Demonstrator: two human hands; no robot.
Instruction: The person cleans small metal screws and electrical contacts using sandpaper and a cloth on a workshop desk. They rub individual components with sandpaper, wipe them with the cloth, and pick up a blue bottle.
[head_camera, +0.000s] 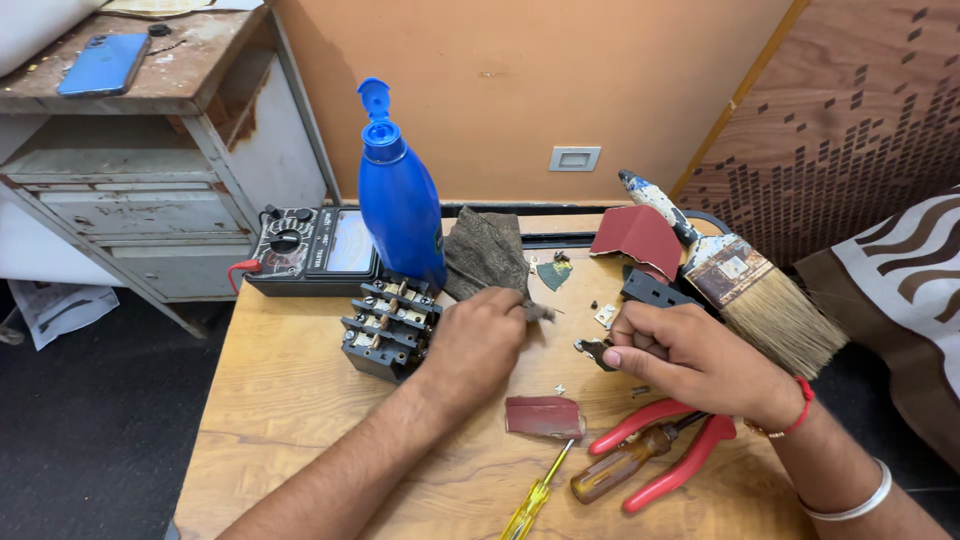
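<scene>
Metal part (594, 350): small, dark, at table (300, 390) centre-right; long axis apparently left-right, tip pointing left, though too small to be sure.
Right hand (680, 355): knuckles up, fingers curled, pinching the part.
Left hand (480, 340): palm down, fingers closed on cloth (487, 250), beside contactor (388, 325).

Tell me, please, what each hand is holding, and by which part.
The left hand grips a grey-brown cloth at its lower edge. The right hand pinches a small dark metal part at one end between its fingertips.
</scene>
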